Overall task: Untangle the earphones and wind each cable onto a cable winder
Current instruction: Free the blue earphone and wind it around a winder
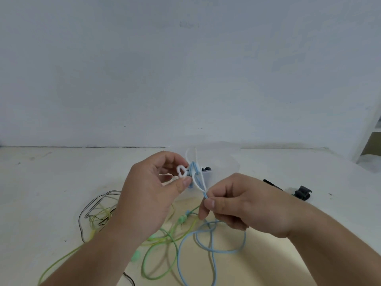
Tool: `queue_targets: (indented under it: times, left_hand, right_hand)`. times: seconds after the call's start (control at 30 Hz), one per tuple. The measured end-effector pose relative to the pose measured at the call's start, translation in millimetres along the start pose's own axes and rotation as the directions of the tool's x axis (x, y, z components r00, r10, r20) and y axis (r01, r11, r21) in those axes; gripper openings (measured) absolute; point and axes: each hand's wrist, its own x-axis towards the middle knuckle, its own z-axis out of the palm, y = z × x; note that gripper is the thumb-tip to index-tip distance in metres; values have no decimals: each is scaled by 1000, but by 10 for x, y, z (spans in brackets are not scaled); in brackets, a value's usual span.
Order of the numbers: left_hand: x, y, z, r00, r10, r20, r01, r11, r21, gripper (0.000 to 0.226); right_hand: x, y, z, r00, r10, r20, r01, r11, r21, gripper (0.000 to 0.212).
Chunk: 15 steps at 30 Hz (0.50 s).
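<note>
Blue cable between both hands

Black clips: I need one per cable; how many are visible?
3: one black clip far right, another left of it, a third at centre, partly covered; more may be hidden.

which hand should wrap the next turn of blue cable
Right hand: its fingers pinch the blue cable just below the white winder, while the left hand is busy gripping that winder.
</note>
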Motion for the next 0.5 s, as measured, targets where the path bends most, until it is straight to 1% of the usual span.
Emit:
queue_targets:
  times: [0.13,0.3,0.37,0.43,0.5]
  left_hand:
    - [-30,32,6,997,70,-21,-64,980,190,30]
    - [-24,53,-31,995,98,-7,-93,964,250,30]
    - [-38,63,-30,994,107,-9,-100,953,285,30]
    - [-67,85,-9,992,128,0,-121,936,331,31]
    - [-92,97,11,986,162,39,-165,913,372,32]
  right_hand:
    - [-24,-25,-2,1000,1,-5,-1,1000,-7,27]
    - [-48,-55,-61,998,-23,-57,25,999,34,28]
    - [-45,-53,-53,998,-40,-46,42,998,48,27]
    - [-39,-63,-29,997,-70,-24,71,995,72,25]
    - [-39,-75,-35,991,-117,-57,121,990,77,24]
